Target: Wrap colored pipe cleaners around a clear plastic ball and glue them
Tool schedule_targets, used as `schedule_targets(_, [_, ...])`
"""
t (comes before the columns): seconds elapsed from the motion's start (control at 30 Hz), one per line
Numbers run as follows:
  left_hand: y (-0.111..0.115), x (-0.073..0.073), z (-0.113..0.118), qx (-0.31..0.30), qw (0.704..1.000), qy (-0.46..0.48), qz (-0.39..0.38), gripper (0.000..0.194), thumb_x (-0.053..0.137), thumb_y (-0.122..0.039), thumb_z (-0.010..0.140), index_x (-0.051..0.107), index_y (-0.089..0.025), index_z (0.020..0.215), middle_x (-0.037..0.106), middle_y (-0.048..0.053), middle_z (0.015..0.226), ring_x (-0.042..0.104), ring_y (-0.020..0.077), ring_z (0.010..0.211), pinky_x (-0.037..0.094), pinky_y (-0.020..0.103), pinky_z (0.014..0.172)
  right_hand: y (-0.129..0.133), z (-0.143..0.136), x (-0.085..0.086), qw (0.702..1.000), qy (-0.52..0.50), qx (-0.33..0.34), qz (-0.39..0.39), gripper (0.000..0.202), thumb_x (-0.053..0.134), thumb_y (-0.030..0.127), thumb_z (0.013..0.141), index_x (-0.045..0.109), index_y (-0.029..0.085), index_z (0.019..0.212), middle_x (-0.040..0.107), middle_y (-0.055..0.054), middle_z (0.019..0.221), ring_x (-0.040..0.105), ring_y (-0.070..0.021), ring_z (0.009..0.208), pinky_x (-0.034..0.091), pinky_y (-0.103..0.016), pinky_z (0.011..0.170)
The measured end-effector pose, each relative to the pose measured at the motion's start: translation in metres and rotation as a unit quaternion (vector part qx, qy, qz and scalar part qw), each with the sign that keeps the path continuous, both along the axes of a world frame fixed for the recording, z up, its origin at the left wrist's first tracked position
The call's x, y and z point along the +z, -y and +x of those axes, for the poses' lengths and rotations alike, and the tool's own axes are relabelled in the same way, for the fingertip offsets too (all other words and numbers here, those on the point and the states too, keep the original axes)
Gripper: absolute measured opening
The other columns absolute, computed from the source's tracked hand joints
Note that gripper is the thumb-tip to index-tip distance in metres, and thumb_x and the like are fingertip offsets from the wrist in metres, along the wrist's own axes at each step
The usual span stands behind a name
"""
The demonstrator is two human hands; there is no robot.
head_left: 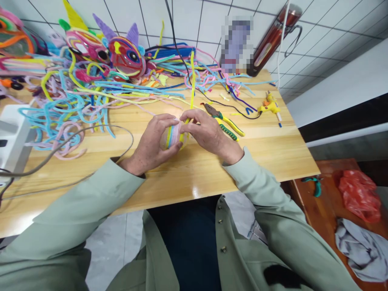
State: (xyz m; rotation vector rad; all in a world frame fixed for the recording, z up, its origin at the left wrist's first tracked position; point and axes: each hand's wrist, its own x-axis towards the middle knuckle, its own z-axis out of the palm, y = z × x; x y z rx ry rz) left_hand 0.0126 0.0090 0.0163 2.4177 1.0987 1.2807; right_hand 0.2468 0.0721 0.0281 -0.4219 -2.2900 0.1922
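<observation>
My left hand (151,141) is closed around a small rounded, clear-looking form (173,136) wrapped in bands of yellow, blue and pale pink pipe cleaner. On its right side, the fingers of my right hand (206,131) pinch a yellow pipe cleaner (192,79). One long end of that strand stands up above the fingers, while its lower part curves along the wrapped form. Both hands are just above the wooden table (188,178). Fingers partly hide the form. To the right of my right hand lie pliers (222,117) with yellow-green handles.
Loose pipe cleaners (66,105) cover the table's back left. Behind them stand fuzzy colourful masks (127,56). A yellow glue gun (269,106) lies at the right, with a red-brown flask (274,40) against the wall. A white power strip (13,141) and grey cable are left.
</observation>
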Motion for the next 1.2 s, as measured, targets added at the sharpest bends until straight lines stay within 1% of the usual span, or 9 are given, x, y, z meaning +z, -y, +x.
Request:
schedule_targets(0.17, [-0.001, -0.001, 0.0, 0.011, 1.0, 0.005, -0.009, 0.05, 0.074, -0.04, 0.102, 0.054, -0.032, 0.146, 0.065, 0.012, 0.143, 0.063, 0.032, 0.138, 0.058, 0.058, 0.116, 0.002, -0.001, -0.004, 0.999, -0.002, -0.004, 0.031, 0.03, 0.043, 0.012, 0.112, 0.071, 0.025, 0.115, 0.071, -0.004, 0.122, 0.067, -0.0171, 0.115, 0.058, -0.033, 0.097])
schedule_targets(0.3, [0.0, -0.001, 0.0, 0.015, 1.0, 0.003, -0.02, 0.048, 0.071, -0.043, 0.103, 0.054, -0.032, 0.146, 0.065, 0.012, 0.145, 0.062, 0.0328, 0.139, 0.057, 0.06, 0.117, 0.001, -0.001, -0.003, 1.0, 0.013, -0.001, 0.008, 0.032, 0.042, 0.014, 0.112, 0.072, 0.026, 0.113, 0.071, -0.004, 0.124, 0.068, -0.0176, 0.117, 0.059, -0.034, 0.1])
schedule_targets(0.43, [0.0, -0.001, -0.001, 0.022, 0.999, -0.008, -0.031, 0.048, 0.071, -0.045, 0.103, 0.053, -0.032, 0.146, 0.065, 0.012, 0.146, 0.062, 0.0337, 0.139, 0.056, 0.062, 0.118, 0.001, -0.001, -0.003, 0.999, 0.022, -0.006, -0.033, 0.033, 0.041, 0.017, 0.113, 0.073, 0.027, 0.112, 0.072, -0.004, 0.126, 0.068, -0.0194, 0.119, 0.06, -0.039, 0.103])
schedule_targets(0.53, [0.0, -0.001, -0.002, 0.021, 0.999, -0.004, -0.03, 0.048, 0.071, -0.042, 0.102, 0.053, -0.032, 0.145, 0.064, 0.012, 0.145, 0.062, 0.0337, 0.14, 0.055, 0.062, 0.119, 0.0, 0.0, -0.003, 0.998, 0.005, -0.012, -0.057, 0.029, 0.044, 0.024, 0.114, 0.073, 0.027, 0.118, 0.069, -0.006, 0.135, 0.068, -0.0203, 0.117, 0.062, -0.042, 0.103])
schedule_targets(0.63, [0.0, -0.001, -0.002, 0.02, 0.999, -0.005, -0.03, 0.049, 0.073, -0.04, 0.101, 0.053, -0.031, 0.145, 0.064, 0.013, 0.145, 0.062, 0.0344, 0.139, 0.054, 0.062, 0.119, 0.0, 0.004, -0.003, 0.998, -0.023, -0.023, -0.056, 0.021, 0.053, 0.033, 0.114, 0.071, 0.029, 0.125, 0.068, -0.008, 0.14, 0.068, -0.0229, 0.123, 0.061, -0.045, 0.105])
schedule_targets(0.73, [0.0, 0.0, -0.002, 0.022, 0.999, -0.011, -0.027, 0.049, 0.073, -0.04, 0.101, 0.053, -0.03, 0.145, 0.064, 0.013, 0.145, 0.062, 0.0343, 0.139, 0.055, 0.061, 0.118, -0.001, 0.006, -0.003, 0.998, -0.033, -0.024, -0.052, 0.019, 0.059, 0.037, 0.113, 0.071, 0.03, 0.125, 0.07, -0.009, 0.136, 0.068, -0.0244, 0.128, 0.06, -0.047, 0.108])
schedule_targets(0.9, [0.001, -0.001, -0.001, 0.019, 1.0, -0.005, -0.014, 0.048, 0.072, -0.038, 0.101, 0.054, -0.029, 0.144, 0.065, 0.013, 0.144, 0.063, 0.0334, 0.138, 0.055, 0.059, 0.117, 0.0, 0.0, -0.008, 0.996, -0.049, -0.038, -0.061, 0.021, 0.058, 0.039, 0.113, 0.075, 0.026, 0.115, 0.07, -0.01, 0.131, 0.07, -0.0219, 0.118, 0.062, -0.043, 0.097])
schedule_targets(1.0, [0.002, -0.002, 0.0, 0.026, 0.999, -0.018, -0.021, 0.048, 0.071, -0.04, 0.101, 0.053, -0.03, 0.144, 0.065, 0.012, 0.145, 0.062, 0.0331, 0.139, 0.054, 0.06, 0.118, 0.001, -0.006, -0.01, 0.994, -0.077, -0.044, -0.058, 0.021, 0.06, 0.037, 0.112, 0.077, 0.025, 0.108, 0.07, -0.01, 0.125, 0.069, -0.0223, 0.116, 0.061, -0.042, 0.095])
schedule_targets(1.2, [0.003, -0.001, 0.0, 0.025, 0.999, -0.019, -0.008, 0.05, 0.073, -0.036, 0.1, 0.053, -0.031, 0.145, 0.064, 0.012, 0.145, 0.063, 0.0335, 0.139, 0.055, 0.06, 0.118, 0.003, -0.008, -0.009, 0.992, -0.084, -0.04, -0.087, 0.022, 0.062, 0.039, 0.111, 0.076, 0.025, 0.102, 0.078, -0.006, 0.106, 0.074, -0.0221, 0.107, 0.06, -0.045, 0.1])
